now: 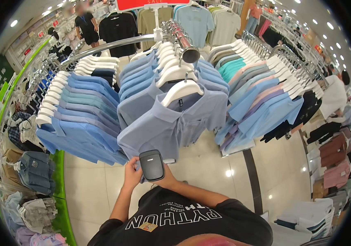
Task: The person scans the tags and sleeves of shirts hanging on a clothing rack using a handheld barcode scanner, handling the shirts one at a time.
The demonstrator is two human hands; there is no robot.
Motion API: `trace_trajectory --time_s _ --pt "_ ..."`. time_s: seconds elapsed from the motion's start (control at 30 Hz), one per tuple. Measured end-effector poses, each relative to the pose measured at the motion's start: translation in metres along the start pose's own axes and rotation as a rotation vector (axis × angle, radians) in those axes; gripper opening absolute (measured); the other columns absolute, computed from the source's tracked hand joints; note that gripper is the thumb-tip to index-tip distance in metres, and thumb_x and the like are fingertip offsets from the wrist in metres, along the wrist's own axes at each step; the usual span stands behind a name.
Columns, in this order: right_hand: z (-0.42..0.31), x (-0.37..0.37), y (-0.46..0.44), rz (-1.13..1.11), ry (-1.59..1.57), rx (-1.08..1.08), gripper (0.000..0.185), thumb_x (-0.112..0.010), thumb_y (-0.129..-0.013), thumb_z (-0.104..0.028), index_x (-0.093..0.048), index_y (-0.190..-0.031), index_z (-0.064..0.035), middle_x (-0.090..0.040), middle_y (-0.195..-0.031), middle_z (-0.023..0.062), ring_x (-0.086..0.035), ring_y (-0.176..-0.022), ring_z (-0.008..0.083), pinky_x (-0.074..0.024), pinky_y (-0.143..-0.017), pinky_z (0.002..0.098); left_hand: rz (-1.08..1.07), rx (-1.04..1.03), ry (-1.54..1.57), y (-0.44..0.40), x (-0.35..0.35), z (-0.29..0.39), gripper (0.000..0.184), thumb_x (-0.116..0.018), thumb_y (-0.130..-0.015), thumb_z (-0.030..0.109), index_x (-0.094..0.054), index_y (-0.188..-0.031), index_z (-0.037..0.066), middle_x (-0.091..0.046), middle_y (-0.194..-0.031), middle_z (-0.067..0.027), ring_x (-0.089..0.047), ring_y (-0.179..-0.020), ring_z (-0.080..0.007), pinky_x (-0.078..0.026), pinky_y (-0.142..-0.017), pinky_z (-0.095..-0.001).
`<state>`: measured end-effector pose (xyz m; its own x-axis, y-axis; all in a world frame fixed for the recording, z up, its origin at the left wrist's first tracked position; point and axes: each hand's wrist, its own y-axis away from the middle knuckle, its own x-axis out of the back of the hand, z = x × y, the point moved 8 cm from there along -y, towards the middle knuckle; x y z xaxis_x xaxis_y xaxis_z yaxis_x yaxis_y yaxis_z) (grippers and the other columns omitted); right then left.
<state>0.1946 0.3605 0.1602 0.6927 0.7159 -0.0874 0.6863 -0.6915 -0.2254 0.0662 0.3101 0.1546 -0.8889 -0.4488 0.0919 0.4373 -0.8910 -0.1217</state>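
Grip not readable: left hand and right hand are at 7 o'clock, fingers mostly blocked by a black case; whether the case is held or just hangs in front can't be made out. Grey-blue shirt is on its white hanger at dial centre, lower edge by the hands.

Risks, judged left to right: blue shirts at 9 o'clock could be snagged by a wide elbow. Front shirt's shoulder could be slipped off the hanger if its lower edge is pulled down hard. Hanger could be swung into the packed row behind by the same tug. Fabric could be caught by the case, given how close it sits.

Surface/room: green edging at 8 o'clock; someone in black between 10 and 11; red sale sign at 12. Glossy tile floor at 5, crossed by a dark strip at 4. Mixed-colour shirts are hung at 2 to 3; folded clothes are stacked at 4.
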Motion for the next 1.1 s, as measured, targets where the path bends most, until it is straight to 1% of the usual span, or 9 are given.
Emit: trace_trajectory --time_s 0.1,0.3,0.4,0.53,0.73,0.8,0.93,0.97,1.1 --pt "-0.017 0.003 -0.004 0.012 0.043 0.068 0.059 -0.079 -0.064 -0.012 -0.054 -0.117 -0.0027 -0.06 -0.108 0.0115 -0.059 -0.098 0.0215 -0.0467 -0.084 0.0318 -0.104 0.076 -0.39 0.0 0.014 0.029 0.02 -0.069 -0.078 0.002 -0.062 -0.097 0.003 -0.047 -0.055 0.0054 -0.041 -0.05 -0.0019 -0.032 -0.046 -0.0224" --pt "-0.012 0.021 -0.003 0.066 0.185 0.057 0.05 -0.075 -0.066 -0.009 -0.056 -0.112 -0.0038 -0.064 -0.103 0.0126 -0.062 -0.091 0.0267 -0.0485 -0.081 0.0336 -0.347 0.192 -0.617 0.008 0.022 0.08 0.023 -0.078 -0.071 0.01 -0.067 -0.09 0.004 -0.047 -0.052 0.0011 -0.042 -0.055 -0.0058 -0.032 -0.05 -0.0228" --pt "-0.01 0.027 -0.002 0.084 0.223 0.041 0.044 -0.074 -0.066 -0.008 -0.058 -0.107 -0.0036 -0.065 -0.097 0.0118 -0.064 -0.086 0.0266 -0.0493 -0.077 0.0336 -0.29 -0.103 -0.626 0.004 0.022 0.082 0.02 -0.078 -0.072 0.012 -0.067 -0.086 0.003 -0.049 -0.056 -0.001 -0.043 -0.056 -0.0075 -0.035 -0.053 -0.0231" --pt "-0.019 0.029 -0.004 0.065 0.223 0.012 0.039 -0.073 -0.067 -0.007 -0.059 -0.103 -0.0023 -0.065 -0.093 0.0113 -0.063 -0.083 0.0231 -0.0491 -0.074 0.0322 -0.172 -0.011 -0.308 0.002 0.03 0.058 0.017 -0.07 -0.084 0.017 -0.065 -0.087 0.002 -0.056 -0.065 -0.001 -0.051 -0.06 -0.0082 -0.039 -0.056 -0.0236" --pt "-0.03 0.013 -0.011 -0.084 -0.005 0.031 0.037 -0.074 -0.07 -0.004 -0.059 -0.104 -0.002 -0.065 -0.095 0.0064 -0.06 -0.083 0.0159 -0.0481 -0.074 0.0312 -0.103 0.332 0.314 -0.002 0.023 0.017 0.014 -0.06 -0.092 0.016 -0.06 -0.086 0.003 -0.061 -0.076 0.0025 -0.053 -0.069 -0.0034 -0.04 -0.061 -0.021" --pt "-0.005 0.008 -0.006 -0.197 -0.101 -0.134 0.039 -0.073 -0.072 -0.001 -0.058 -0.107 -0.0028 -0.064 -0.098 0.0047 -0.06 -0.086 0.0154 -0.0479 -0.078 0.0309 -0.11 0.447 0.481 -0.002 0.018 0.015 0.013 -0.06 -0.092 0.014 -0.06 -0.084 0.003 -0.059 -0.074 0.0032 -0.05 -0.067 -0.0018 -0.038 -0.06 -0.0193" --pt "0.023 -0.008 0.01 -0.252 -0.817 -0.57 0.048 -0.07 -0.072 0.007 -0.055 -0.115 -0.0054 -0.062 -0.106 0.0037 -0.06 -0.094 0.016 -0.0474 -0.086 0.0316 -0.119 0.299 0.057 -0.001 0.038 0.005 0.026 -0.075 -0.079 0.015 -0.054 -0.066 0.007 -0.053 -0.063 0.0047 -0.047 -0.059 -0.0032 -0.035 -0.054 -0.019" --pt "0.03 -0.008 0.011 -0.308 -0.914 -0.601 0.055 -0.066 -0.07 0.011 -0.053 -0.12 -0.0068 -0.059 -0.112 0.005 -0.059 -0.101 0.0173 -0.0468 -0.091 0.0341 -0.116 0.308 -0.022 0.003 0.046 0.001 0.037 -0.081 -0.072 0.014 -0.046 -0.059 0.009 -0.05 -0.058 0.0049 -0.046 -0.056 -0.0041 -0.034 -0.052 -0.0202" --pt "0.023 0.006 0.002 -0.201 -1.059 -0.6 0.049 -0.059 -0.069 0.007 -0.047 -0.113 -0.0115 -0.057 -0.102 0.0067 -0.058 -0.101 0.0212 -0.0472 -0.09 0.0368 -0.02 0.246 -0.133 0.02 0.055 0.001 0.039 -0.079 -0.073 0.011 -0.043 -0.061 0.01 -0.049 -0.059 0.0043 -0.046 -0.058 -0.0042 -0.036 -0.053 -0.0207"
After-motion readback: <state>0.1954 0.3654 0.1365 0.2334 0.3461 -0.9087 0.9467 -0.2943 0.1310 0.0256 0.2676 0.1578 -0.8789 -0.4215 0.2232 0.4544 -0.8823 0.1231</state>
